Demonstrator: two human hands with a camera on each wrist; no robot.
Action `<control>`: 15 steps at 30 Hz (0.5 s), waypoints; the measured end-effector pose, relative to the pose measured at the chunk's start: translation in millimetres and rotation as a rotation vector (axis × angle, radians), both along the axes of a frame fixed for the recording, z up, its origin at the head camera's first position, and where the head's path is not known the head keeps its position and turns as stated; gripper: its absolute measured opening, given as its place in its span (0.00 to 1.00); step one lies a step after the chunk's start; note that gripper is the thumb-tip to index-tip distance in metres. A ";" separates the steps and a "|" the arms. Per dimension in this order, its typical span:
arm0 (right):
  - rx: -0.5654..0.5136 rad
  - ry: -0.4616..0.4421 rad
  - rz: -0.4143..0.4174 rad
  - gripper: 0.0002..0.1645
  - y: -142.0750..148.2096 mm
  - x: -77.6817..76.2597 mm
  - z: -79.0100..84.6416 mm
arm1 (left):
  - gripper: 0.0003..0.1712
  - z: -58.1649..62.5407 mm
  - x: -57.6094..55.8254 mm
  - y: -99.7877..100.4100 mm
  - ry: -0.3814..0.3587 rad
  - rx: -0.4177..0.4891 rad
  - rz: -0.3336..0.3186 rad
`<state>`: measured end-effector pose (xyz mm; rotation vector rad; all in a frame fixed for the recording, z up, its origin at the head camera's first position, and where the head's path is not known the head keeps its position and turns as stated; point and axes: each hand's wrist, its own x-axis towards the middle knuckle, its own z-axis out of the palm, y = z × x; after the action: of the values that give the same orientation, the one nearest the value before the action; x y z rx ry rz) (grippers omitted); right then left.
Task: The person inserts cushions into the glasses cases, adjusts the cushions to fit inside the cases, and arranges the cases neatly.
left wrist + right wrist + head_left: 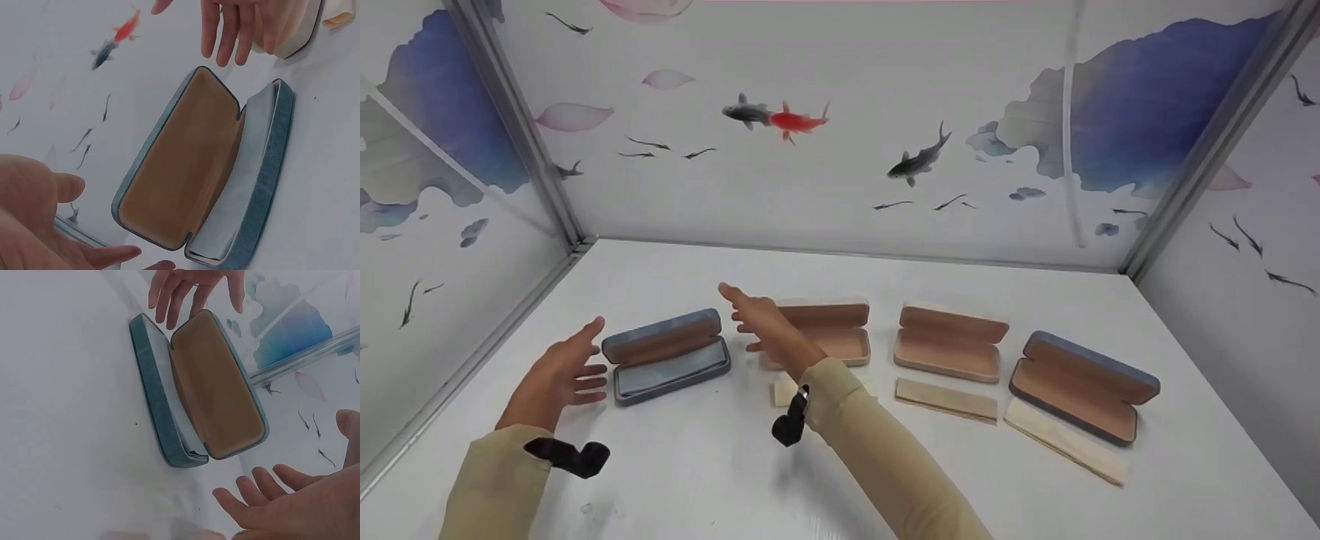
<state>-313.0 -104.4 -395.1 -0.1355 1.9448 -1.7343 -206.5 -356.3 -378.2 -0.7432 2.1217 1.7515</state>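
At the left of the table lies a blue glasses case (671,360) with its lid up and a brown lining. Inside its base rests a folded light-blue cloth (230,185). Just left of this case hovers my left hand (559,375), fingers spread and holding nothing. On the case's other side my right hand (769,322) hangs with fingers extended, also without a thing in it. My right hand and wrist hide part of an open cream glasses case (851,345) behind them. Both wrist views show the blue case between the two hands, touched by neither.
Farther right stand another open cream case (949,360) and an open dark-blue case (1076,397). Folded cloths lie before them: a beige cloth (945,400) and a cream cloth (1065,442). Another pale cloth (783,393) is partly behind my right wrist. Printed walls enclose the table on three sides.
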 end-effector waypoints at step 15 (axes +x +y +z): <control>0.081 0.031 -0.031 0.53 -31.0 4.0 -19.8 | 0.61 -8.3 -5.7 7.0 0.009 0.009 -0.034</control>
<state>-309.1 -135.4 -414.9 -0.1045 2.0469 -1.6792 -212.3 -349.3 -386.5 -0.6935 2.1189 1.7489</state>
